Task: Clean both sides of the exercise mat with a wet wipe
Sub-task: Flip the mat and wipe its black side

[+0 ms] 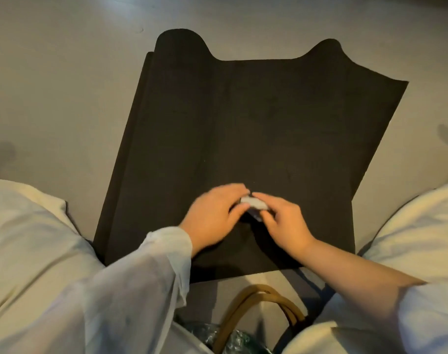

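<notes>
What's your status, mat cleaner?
Left hand and right hand both grip folded wet wipe. Black mat flat on floor. Nothing in the way.

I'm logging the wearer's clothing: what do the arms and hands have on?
The left hand and right hand are bare, no gloves. The left arm wears a thin whitish sleeve down to the wrist; the right sleeve is pushed up, forearm uncovered.

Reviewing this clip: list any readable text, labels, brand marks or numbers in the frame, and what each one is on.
None can be read.
The dark mat: no print or logo visible.
The small pale wad held between the left hand and right hand: blurred, no lettering shows.
The bag with tan handles at the bottom edge: no label visible.
</notes>
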Available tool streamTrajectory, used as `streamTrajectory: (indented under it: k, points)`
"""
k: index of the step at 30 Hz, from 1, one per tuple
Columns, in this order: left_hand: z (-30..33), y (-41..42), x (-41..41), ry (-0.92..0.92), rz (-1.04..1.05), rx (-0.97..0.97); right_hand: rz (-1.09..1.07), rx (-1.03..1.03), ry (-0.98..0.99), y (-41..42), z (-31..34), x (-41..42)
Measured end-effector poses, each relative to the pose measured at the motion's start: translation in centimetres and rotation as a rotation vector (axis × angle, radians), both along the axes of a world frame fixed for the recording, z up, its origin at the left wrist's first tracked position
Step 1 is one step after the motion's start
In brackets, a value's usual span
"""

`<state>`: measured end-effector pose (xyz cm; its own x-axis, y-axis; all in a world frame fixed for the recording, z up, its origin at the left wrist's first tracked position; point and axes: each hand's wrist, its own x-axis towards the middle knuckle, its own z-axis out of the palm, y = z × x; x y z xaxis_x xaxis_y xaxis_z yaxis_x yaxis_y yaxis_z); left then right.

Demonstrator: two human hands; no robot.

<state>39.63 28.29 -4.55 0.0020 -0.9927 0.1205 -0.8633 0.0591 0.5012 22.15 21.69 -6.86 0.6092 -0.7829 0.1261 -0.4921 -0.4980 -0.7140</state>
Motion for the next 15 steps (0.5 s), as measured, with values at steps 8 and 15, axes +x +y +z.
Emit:
streamTrajectory:
  k: [8, 15]
  points:
    - [-3.4, -1.7, 5.7, -0.691, 0.228, 0.276, -0.202, -0.004, 0.195, -9.8, 2.1, 3.1]
    - [-5.6, -2.4, 6.6, -0.478, 0.266, 0.116, -0.271, -0.215, 0.446, -19.4, 2.8, 7.8]
